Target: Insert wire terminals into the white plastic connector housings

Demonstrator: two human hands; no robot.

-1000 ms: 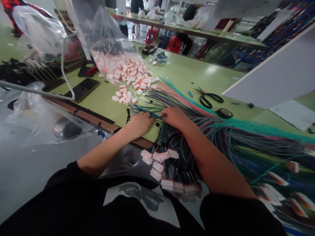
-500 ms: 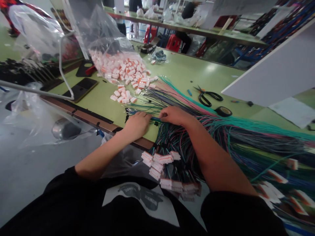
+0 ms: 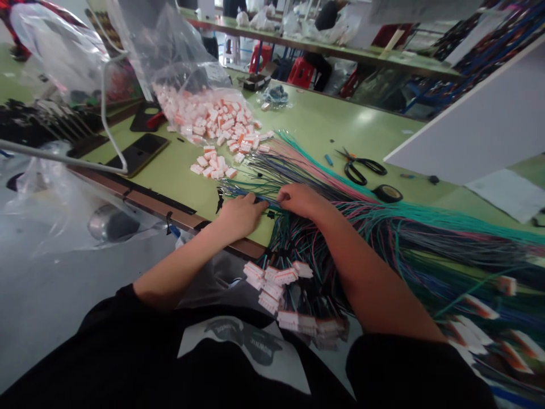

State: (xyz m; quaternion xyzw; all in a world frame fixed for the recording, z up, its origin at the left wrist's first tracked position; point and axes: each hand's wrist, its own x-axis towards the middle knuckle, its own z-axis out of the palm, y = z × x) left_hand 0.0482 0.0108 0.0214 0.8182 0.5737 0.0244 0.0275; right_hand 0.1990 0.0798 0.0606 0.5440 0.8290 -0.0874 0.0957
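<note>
On the pale-green tabletop [image 3: 179, 187], a dark, flat rectangular device [image 3: 147, 150] is seen at left, followed by a pile of white-and-orange plastic connectors [image 3: 227, 119]. The left hand [image 3: 242, 216] is laid over thin blue and green wires [image 3: 238, 189], its fingers slightly spread; whether these are gripped cannot be told. The right hand [image 3: 300, 200] is placed farther along the same wires, fingers curled; its hold is hidden. Black-handled scissors [image 3: 357, 180] and a black tape roll [image 3: 388, 193] are shown beyond.
</note>
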